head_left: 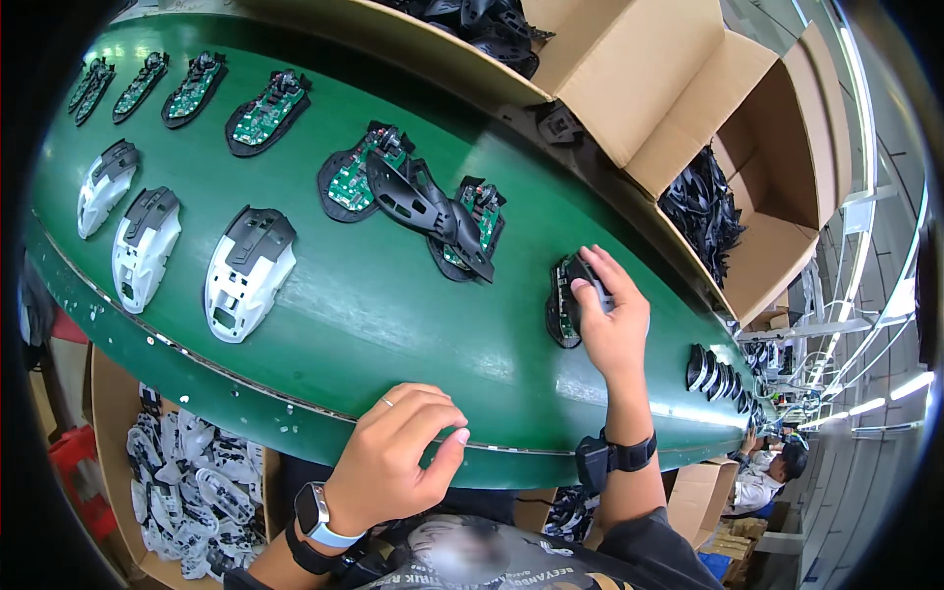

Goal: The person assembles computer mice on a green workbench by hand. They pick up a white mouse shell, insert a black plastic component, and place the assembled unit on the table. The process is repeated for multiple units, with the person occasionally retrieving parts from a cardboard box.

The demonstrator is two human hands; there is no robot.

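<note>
My right hand (616, 313) grips a black computer mouse assembly (562, 305) on the green work surface (393, 305). Thumb and fingers press over its right side, so they hide much of it; a strip of circuit board shows on the left. Near the front edge, my left hand (398, 442) is empty, its fingers loosely curled and the thumb apart. Left of the held mouse lie two mouse bases with green circuit boards, one farther left (349, 182) and one closer (482, 211). Black plastic shells (408, 192) lie partly across both.
More bases with boards (264, 116) line the far left. Nearer are several white-and-black mouse shells (246, 280). Cardboard boxes of black parts (703, 202) border the far side; a box of white parts (192, 482) stands below left. Dark pieces (713, 374) and another person (772, 472) are at right.
</note>
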